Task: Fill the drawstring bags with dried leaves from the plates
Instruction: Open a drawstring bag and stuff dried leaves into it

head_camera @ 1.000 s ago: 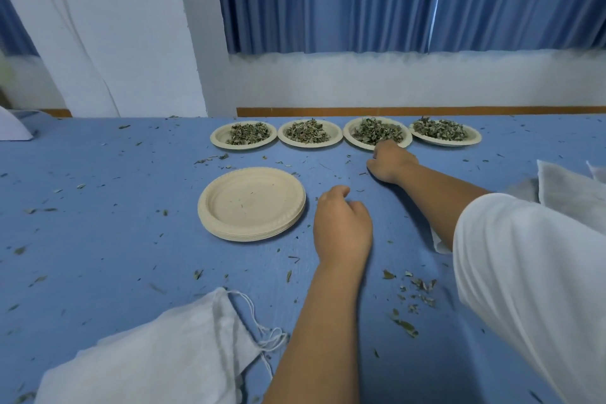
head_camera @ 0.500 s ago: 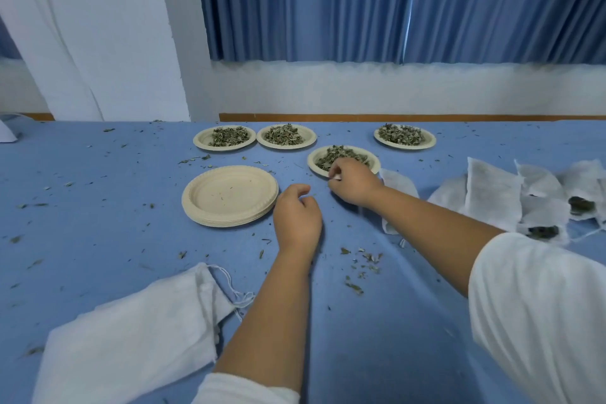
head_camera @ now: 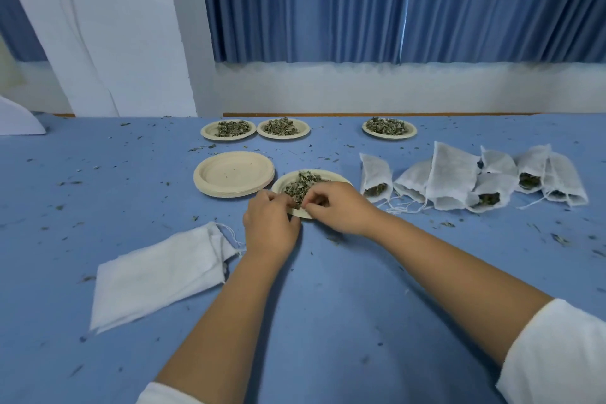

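Soft, even, bluish light, faint shadows, no glare; sharp centre, wide-angle bending towards the edges.

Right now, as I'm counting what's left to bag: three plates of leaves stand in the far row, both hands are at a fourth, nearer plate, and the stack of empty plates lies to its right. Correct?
Not quite: the head view shows the stack of empty plates lying left of that near plate, not right. The rest holds.
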A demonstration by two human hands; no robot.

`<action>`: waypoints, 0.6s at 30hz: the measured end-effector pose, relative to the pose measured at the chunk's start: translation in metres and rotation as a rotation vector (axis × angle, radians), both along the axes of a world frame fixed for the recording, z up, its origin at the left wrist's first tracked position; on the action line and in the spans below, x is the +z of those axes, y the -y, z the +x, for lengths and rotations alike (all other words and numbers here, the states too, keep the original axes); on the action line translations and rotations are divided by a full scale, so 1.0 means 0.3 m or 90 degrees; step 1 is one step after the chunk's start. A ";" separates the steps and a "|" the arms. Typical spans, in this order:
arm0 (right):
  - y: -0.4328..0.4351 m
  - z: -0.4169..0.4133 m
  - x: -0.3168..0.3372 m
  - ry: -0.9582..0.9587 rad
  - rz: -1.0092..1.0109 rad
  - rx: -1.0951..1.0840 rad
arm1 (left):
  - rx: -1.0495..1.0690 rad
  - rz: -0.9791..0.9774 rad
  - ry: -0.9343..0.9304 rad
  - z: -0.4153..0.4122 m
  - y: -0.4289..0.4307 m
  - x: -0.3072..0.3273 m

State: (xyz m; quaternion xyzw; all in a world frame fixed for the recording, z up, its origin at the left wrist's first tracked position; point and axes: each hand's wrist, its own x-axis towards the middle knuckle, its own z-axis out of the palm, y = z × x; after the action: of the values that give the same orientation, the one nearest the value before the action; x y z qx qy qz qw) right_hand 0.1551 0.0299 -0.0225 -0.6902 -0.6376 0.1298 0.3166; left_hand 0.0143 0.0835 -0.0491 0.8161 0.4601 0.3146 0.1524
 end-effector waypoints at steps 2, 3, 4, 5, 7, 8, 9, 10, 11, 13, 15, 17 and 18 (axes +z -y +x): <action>0.029 -0.013 -0.010 -0.023 0.020 -0.007 | -0.020 -0.011 0.001 -0.023 0.020 -0.003; 0.040 -0.020 -0.016 -0.039 0.031 -0.018 | -0.029 -0.012 0.002 -0.032 0.026 -0.003; 0.048 -0.028 -0.022 -0.056 0.042 -0.034 | -0.041 -0.012 0.003 -0.039 0.030 -0.001; 0.053 -0.037 -0.029 -0.074 0.052 -0.056 | -0.055 -0.013 0.005 -0.046 0.032 0.002; 0.056 -0.058 -0.033 -0.094 0.067 -0.104 | -0.079 -0.021 0.004 -0.058 0.036 0.012; 0.052 -0.070 -0.029 -0.094 0.076 -0.123 | -0.088 -0.028 0.005 -0.064 0.038 0.016; 0.046 -0.081 -0.021 -0.093 0.089 -0.139 | -0.103 -0.035 0.004 -0.070 0.042 0.021; 0.038 -0.095 -0.009 -0.094 0.106 -0.153 | -0.125 -0.039 -0.003 -0.078 0.046 0.028; 0.029 -0.110 0.007 -0.104 0.124 -0.165 | -0.157 -0.054 -0.014 -0.086 0.051 0.039; 0.007 -0.154 0.042 -0.147 0.142 -0.161 | -0.237 -0.116 -0.025 -0.103 0.055 0.063; -0.020 -0.209 0.077 -0.154 0.115 -0.110 | -0.280 -0.174 -0.015 -0.119 0.062 0.083; -0.047 -0.265 0.111 -0.110 0.051 -0.040 | -0.303 -0.219 -0.009 -0.132 0.071 0.085; -0.062 -0.291 0.130 -0.089 0.004 -0.006 | -0.314 -0.240 -0.001 -0.141 0.081 0.086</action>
State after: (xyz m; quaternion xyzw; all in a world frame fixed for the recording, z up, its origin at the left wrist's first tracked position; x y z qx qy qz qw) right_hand 0.0678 0.0483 0.0165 -0.6812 -0.6114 0.1740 0.3632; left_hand -0.0281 0.0592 -0.0232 0.8608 0.2984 0.1769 0.3723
